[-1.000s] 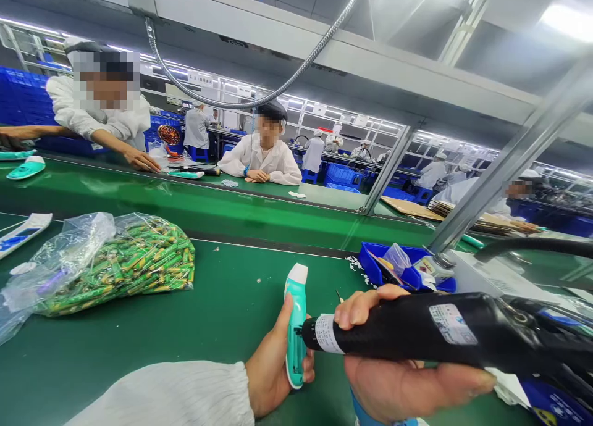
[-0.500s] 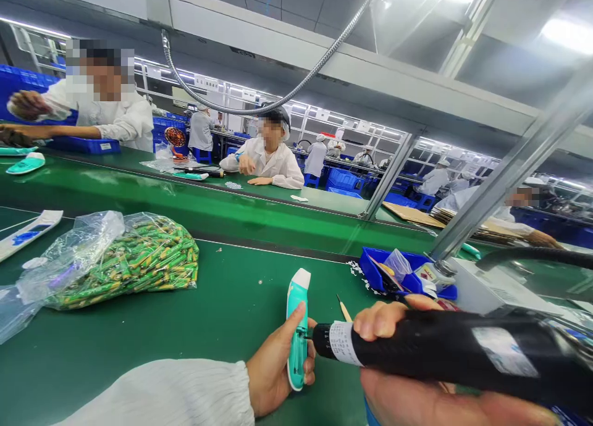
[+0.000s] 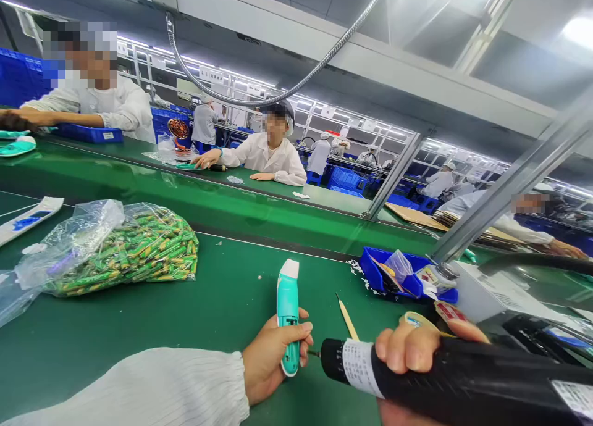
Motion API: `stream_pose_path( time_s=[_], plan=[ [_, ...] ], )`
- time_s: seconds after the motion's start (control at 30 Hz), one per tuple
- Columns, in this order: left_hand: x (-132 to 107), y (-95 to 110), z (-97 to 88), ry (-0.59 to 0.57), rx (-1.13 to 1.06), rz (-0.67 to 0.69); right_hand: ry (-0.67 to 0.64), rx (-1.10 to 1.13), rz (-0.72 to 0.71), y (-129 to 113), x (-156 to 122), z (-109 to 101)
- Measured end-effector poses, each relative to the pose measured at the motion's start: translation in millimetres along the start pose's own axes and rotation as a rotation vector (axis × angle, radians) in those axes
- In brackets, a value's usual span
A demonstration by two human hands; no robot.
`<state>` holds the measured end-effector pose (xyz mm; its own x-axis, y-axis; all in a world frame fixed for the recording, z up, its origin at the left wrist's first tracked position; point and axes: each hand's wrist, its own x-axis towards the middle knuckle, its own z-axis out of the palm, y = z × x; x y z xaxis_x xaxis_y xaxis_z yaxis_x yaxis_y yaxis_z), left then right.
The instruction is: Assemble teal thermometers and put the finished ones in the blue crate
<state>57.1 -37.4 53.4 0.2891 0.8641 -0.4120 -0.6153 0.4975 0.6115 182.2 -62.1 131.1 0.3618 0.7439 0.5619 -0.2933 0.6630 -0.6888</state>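
Observation:
My left hand is closed around the lower half of a teal-and-white handheld device, its white tip pointing up and away. A recessed compartment faces me, with the thumb lying across the device below it. My right hand grips a black electric screwdriver with a white label round its neck. The bit points left, close to my left fingertips and apart from the device's compartment. Part of my right hand is hidden behind the tool body. A thin pointed tool with a pale handle lies just beyond the screwdriver.
A clear bag of green-and-gold batteries lies at left, near a white strip-shaped piece. At right are a blue bin of small items, a tape roll and a metal post. Co-workers sit across the green bench.
The screwdriver has drawn back right from the device's compartment. My left hand has shifted the device slightly left and turned it. Across the bench, a co-worker's hand has reached leftward to a teal piece.

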Motion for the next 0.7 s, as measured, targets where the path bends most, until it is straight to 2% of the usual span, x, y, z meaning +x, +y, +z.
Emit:
stream_pose_path(
  time_s=[0.2,0.5,0.6,0.7],
  plan=[
    [0,1,-0.3,0.043,-0.007,0.01,-0.154,0.063,0.133,-1,-8,0],
    [-1,-3,4.3,0.119,-0.039,0.058,-0.184,0.11,-0.086,28,-18,8],
    [-1,-3,4.6,0.124,-0.034,0.061,-0.172,0.121,-0.097,26,-16,9],
    [-3,-3,4.3,0.117,-0.013,0.056,-0.183,0.118,-0.028,19,-11,8]
  ],
)
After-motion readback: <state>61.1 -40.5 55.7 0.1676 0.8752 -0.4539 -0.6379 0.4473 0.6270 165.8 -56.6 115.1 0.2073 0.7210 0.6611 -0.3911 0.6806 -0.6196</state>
